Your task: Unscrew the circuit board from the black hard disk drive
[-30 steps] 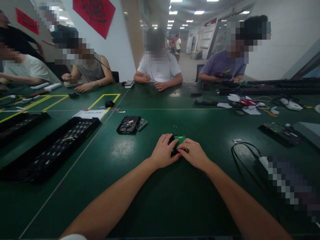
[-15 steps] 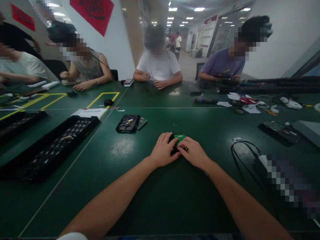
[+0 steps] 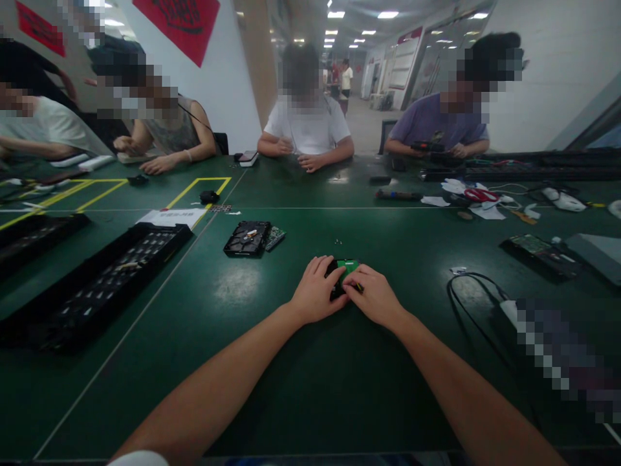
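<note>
A black device with a green circuit board (image 3: 349,264) lies on the green table in front of me, much of it hidden under my hands. My left hand (image 3: 317,291) is closed around its left side, with the fingers on the far edge and the thumb reaching across towards the board. Over the device's right part, my right hand (image 3: 373,292) pinches a slim yellow-and-black tool (image 3: 359,287). Fingers hide most of that tool, so its tip does not show. Just beyond the device lie several tiny pale pieces (image 3: 338,242).
A black drive-like casing (image 3: 247,238) and a loose circuit board (image 3: 276,238) lie ahead left. Long black trays (image 3: 104,285) occupy the left. To the right are a black cable (image 3: 478,275), another board-bearing unit (image 3: 538,255) and a grey box (image 3: 596,259). People sit across the table.
The right fingers and the yellow-and-black tool have shifted very slightly. Both hands stay at the device, and the whole view has moved a little.
</note>
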{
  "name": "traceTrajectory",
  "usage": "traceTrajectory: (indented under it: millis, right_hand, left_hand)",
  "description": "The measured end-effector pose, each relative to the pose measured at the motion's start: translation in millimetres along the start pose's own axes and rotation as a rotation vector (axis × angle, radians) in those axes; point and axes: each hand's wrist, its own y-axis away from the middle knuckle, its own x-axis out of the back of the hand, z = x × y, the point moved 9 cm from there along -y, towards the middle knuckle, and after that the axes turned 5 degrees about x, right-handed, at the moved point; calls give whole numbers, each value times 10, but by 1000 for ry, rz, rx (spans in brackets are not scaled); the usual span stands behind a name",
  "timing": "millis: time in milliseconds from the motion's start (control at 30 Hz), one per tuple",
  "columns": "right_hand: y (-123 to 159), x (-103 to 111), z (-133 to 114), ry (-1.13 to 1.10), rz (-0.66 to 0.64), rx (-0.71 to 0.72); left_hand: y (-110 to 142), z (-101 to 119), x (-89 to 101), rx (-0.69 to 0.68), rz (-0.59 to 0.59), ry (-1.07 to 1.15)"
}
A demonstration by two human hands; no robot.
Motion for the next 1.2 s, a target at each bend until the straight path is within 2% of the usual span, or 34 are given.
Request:
traceTrajectory:
  millis: [300, 1000, 1200]
  right_hand:
    - [-6, -6, -50, 22, -41, 28]
    - [7, 2, -26, -11, -35, 34]
    - [13, 68, 21, 2, 28, -2]
  left_hand:
    - [0, -28, -24, 8, -9, 6]
    - [-2, -28, -19, 10, -7, 8]
    - [1, -31, -23, 10, -12, 6]
